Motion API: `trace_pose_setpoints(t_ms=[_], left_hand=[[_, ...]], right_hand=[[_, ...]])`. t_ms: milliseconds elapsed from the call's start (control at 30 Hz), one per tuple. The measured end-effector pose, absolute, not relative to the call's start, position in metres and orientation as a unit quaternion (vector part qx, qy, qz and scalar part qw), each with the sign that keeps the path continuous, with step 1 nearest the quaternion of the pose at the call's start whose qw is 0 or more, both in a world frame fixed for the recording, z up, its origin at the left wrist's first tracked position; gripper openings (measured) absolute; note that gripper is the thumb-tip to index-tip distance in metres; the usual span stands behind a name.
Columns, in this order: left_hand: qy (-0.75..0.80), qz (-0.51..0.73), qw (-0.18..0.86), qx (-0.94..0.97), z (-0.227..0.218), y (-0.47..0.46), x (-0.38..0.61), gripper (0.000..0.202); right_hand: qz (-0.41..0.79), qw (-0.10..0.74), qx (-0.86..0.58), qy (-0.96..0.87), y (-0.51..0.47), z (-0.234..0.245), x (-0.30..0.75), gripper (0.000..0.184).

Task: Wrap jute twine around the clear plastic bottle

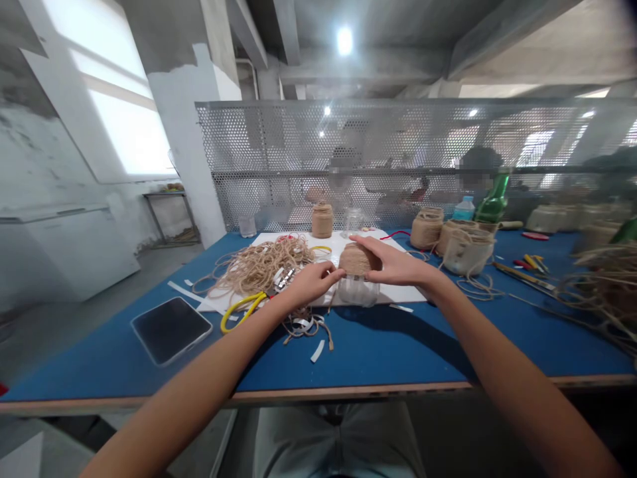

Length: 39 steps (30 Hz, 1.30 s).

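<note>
A clear glass jar (359,293) stands in front of me, its upper part wrapped in rows of brown twine (354,259). My right hand (395,262) curves around the jar's right side and top, fingers against the wrapping. On the left side, the fingertips of my left hand (314,282) are pinched together at the lower edge of the wrapping. A loose strand hangs just below them, and the pinch seems to be on that twine. Left of the jar lies a tangled heap of twine (271,262). Yellow-handled scissors (243,311) are partly hidden behind my left forearm.
A tablet-like dark device (172,330) lies at the left on the blue table (388,362). Behind stand a twine-wrapped jar (322,220) and a clear cup (247,226). Several wrapped jars (426,229), a green bottle (494,199) and pliers (536,263) are at right. A perforated metal screen (288,146) closes the back.
</note>
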<state>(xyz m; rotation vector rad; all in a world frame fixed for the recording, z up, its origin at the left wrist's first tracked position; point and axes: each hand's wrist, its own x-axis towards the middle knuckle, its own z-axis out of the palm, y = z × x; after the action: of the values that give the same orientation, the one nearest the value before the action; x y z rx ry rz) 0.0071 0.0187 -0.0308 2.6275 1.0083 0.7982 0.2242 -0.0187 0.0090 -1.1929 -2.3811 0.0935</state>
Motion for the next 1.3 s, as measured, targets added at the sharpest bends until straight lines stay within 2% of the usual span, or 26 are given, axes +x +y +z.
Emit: trace_pose_setpoints(t_ms=[900,967,1167,1300], left_hand=[[0.363,0.273,0.138,0.880,-0.029,0.016,0.010,0.037],[0.366,0.277,0.137,0.878,-0.030,0.015,0.012,0.037],[0.356,0.278,0.143,0.881,-0.030,0.013,0.012,0.036],[0.355,0.291,0.135,0.878,-0.031,0.011,0.013,0.037]], right_hand=[[0.124,0.243,-0.393,-0.878,-0.014,0.012,0.232,0.076],[0.138,0.258,-0.392,-0.872,-0.013,0.012,0.231,0.072],[0.149,0.378,-0.424,-0.810,-0.010,0.010,0.219,0.036],[0.106,0.427,-0.494,-0.750,-0.012,0.009,0.211,0.035]])
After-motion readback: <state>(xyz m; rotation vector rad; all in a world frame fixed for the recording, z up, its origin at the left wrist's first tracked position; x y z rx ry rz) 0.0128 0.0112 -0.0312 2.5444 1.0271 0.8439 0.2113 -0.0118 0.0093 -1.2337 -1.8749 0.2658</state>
